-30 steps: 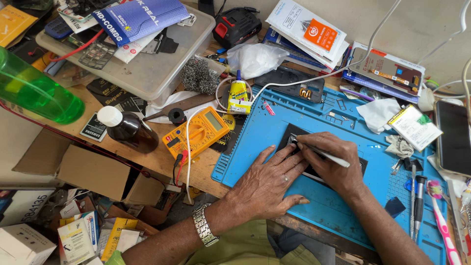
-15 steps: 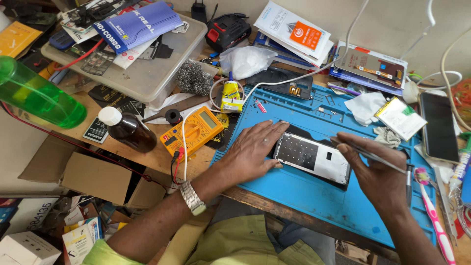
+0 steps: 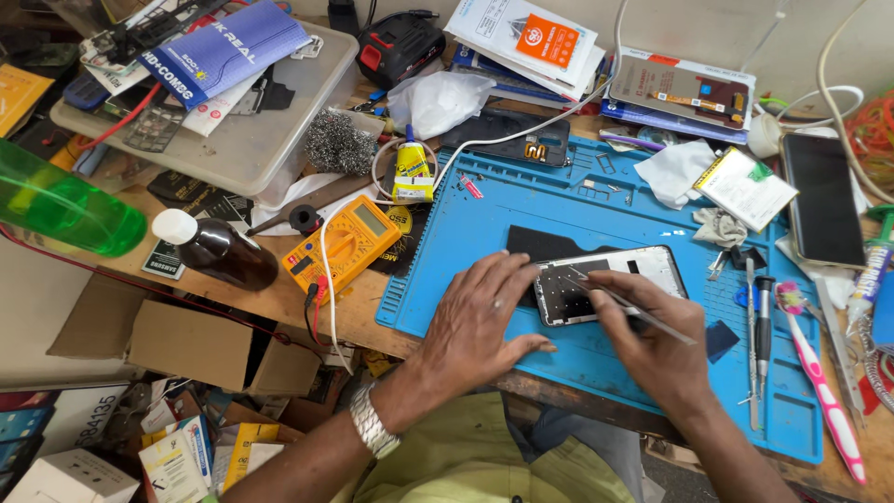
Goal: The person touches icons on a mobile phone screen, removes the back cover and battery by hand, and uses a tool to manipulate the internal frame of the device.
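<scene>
On the blue work mat (image 3: 484, 214), near its front edge, an opened phone (image 3: 610, 284) is laid flat with its inner side up, a dark rectangular panel (image 3: 549, 244) lying on the mat just behind it. The phone's left end is pinned by the left hand (image 3: 480, 317), which is spread flat with fingers wide, the fingertips resting on the phone's frame. A pair of slim metal tweezers (image 3: 633, 307) is pinched in the right hand (image 3: 652, 345), fingers closed narrowly around the shaft, and the tips are aimed at the phone's interior near its left half. The step in hand appears to be fine work inside the phone body (picking at or seating a small part, though the part itself is too small to tell). A steady, light touch of the tips would seem to be called for next, with the phone kept from sliding. Left of the mat a yellow multimeter (image 3: 349, 244) is seen; a pink toothbrush (image 3: 819, 382) lies at the mat's right edge.
</scene>
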{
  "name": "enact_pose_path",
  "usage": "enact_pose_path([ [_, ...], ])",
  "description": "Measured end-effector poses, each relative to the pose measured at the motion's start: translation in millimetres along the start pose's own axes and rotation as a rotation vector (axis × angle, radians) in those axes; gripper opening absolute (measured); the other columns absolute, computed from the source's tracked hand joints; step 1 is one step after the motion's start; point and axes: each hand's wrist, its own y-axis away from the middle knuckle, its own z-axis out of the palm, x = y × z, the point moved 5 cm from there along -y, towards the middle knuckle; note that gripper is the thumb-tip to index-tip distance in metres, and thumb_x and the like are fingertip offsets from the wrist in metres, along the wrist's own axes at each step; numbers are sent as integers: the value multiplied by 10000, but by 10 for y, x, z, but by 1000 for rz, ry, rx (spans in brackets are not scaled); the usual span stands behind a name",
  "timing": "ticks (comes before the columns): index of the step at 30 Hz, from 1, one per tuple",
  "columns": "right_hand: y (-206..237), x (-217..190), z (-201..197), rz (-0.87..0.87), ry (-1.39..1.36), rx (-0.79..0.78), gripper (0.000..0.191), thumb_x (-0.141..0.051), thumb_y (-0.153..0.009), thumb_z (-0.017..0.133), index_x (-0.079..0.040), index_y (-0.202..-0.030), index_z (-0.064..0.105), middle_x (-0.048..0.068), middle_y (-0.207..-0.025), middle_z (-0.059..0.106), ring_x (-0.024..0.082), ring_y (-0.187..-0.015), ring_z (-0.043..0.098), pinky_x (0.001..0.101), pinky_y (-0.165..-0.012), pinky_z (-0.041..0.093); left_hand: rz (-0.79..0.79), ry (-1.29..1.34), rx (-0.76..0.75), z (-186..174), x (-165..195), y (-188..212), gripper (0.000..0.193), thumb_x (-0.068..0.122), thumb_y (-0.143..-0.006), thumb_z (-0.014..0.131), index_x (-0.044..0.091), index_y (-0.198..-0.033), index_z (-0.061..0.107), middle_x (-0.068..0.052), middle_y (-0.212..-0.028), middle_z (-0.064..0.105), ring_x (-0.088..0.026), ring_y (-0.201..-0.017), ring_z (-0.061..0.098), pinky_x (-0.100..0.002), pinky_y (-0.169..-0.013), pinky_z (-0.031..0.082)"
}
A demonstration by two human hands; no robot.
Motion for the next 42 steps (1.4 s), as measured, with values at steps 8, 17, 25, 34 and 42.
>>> enact_pose_path([
  [8,65,-342,207,-320,81,-1,356,-42,-870,754,-28,-1223,711,162,-1134,753,252,-1006,760,342,-806,627,-19,-12,-96,43,-10,109,631,448,-918,711,34,-1382,606,-208,-1412,511,-369,-1333,452,-518,-1049,415],
  [17,68,-305,281,-287,86,-13,354,-31,-886,739,-42,-1238,703,162,-1155,747,243,-1022,756,328,-794,637,-6,11,-63,15,1,115,584,397,-939,695,26,-1381,604,-175,-1469,510,-348,-1372,448,-504,-1121,399],
  [25,60,-235,287,-256,62,-36,352,-37,-886,735,-49,-1236,703,164,-1171,744,249,-1059,749,334,-822,648,-19,22,-81,34,-6,98,570,376,-937,691,24,-1376,606,-177,-1461,511,-348,-1363,448,-504,-1114,395],
  [34,50,-256,264,-204,101,0,300,-52,-895,738,-30,-1194,730,160,-1120,756,223,-962,764,310,-726,639,-14,17,-78,36,-7,95,557,381,-949,690,25,-1371,612,-178,-1450,519,-342,-1354,449,-505,-1100,397],
  [42,-306,-209,174,-67,146,-73,245,-114,-871,770,-44,-1105,753,106,-956,802,173,-815,790,281,-652,645,33,-4,-114,82,52,99,565,403,-933,668,26,-1350,615,-155,-1473,509,-317,-1407,422,-514,-1136,373],
])
